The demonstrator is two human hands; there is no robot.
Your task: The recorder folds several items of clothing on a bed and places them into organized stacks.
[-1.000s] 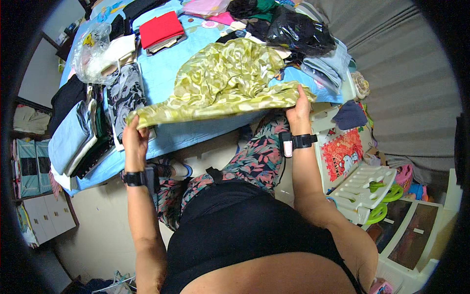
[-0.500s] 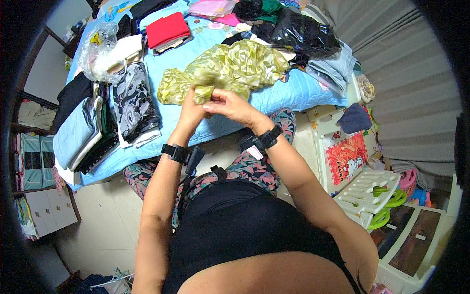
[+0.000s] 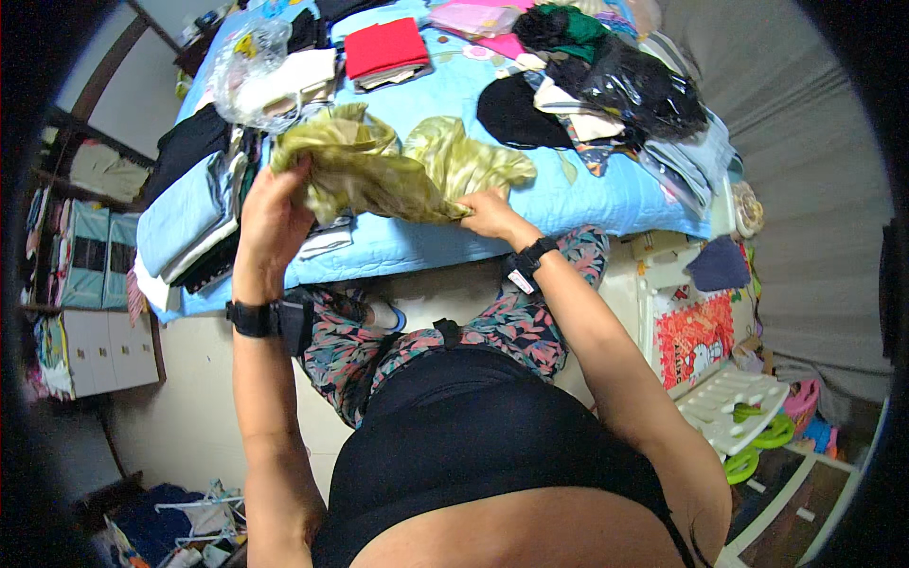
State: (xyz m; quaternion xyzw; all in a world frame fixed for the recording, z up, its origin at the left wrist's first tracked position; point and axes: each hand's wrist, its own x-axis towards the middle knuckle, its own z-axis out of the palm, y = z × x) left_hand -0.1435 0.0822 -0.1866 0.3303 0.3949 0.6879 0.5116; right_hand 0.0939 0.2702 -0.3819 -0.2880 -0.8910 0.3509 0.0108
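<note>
A thin yellow-green patterned garment is stretched between my two hands above the near edge of the bed. My left hand, raised at the left, grips one bunched side with the thumb over the cloth. Lower and to the right, my right hand pinches another part of it. Part of the garment still rests on the light blue quilt. Its exact kind is hidden by the folds. Beyond my right hand lies a flat black garment; left of my left hand is a stack with folded light blue jeans on top.
A red folded cloth tops a pile farther back. A clear plastic bag lies at the left, a black plastic bag at the right near folded denim. White plastic furniture stands right; shelves stand left.
My hands were close together at the garment's near edge; now they are apart, the left moved left. The garment has lifted and spread between them, uncovering the black garment behind.
</note>
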